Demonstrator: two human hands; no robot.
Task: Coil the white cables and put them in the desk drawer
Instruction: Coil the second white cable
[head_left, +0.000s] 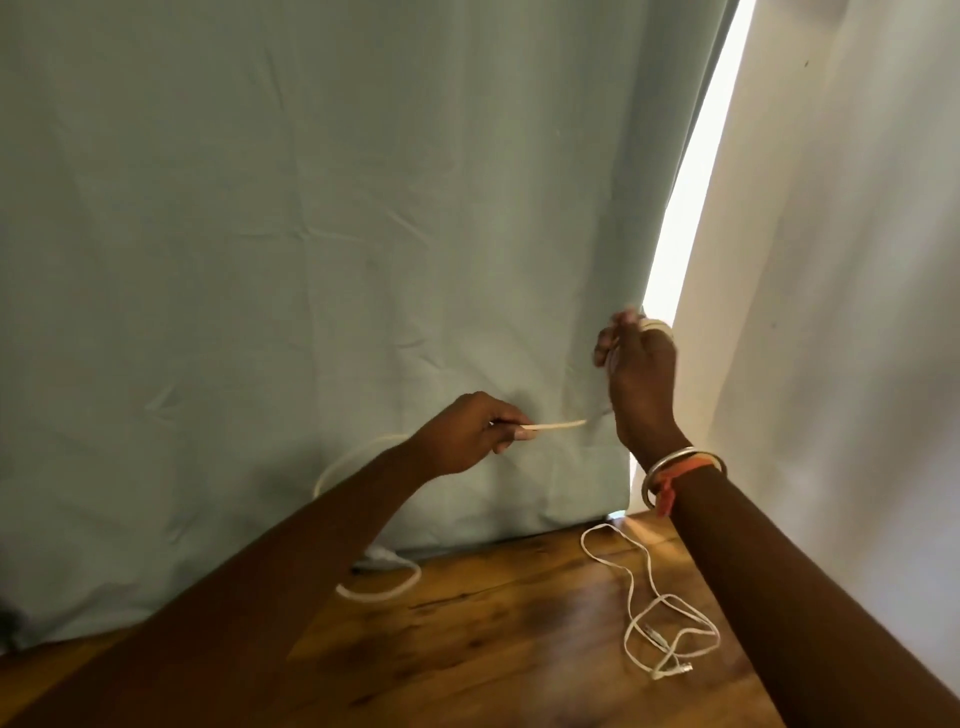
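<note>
**Thick white cable stretched between two raised hands**

Left hand (467, 434) pinching a thick white cable (550, 426) between thumb and fingers, just in front of a pale green curtain (311, 234). Right hand (639, 379) raised higher and closed around cable loops wound over its fingers. Slack from the same cable looping behind the left forearm and down onto the wooden surface (493, 649). Thin white cable (670, 629) lying loose in tangled loops on the surface, under the right forearm. Metal bangle (680, 470) and orange thread at the right wrist.
</note>
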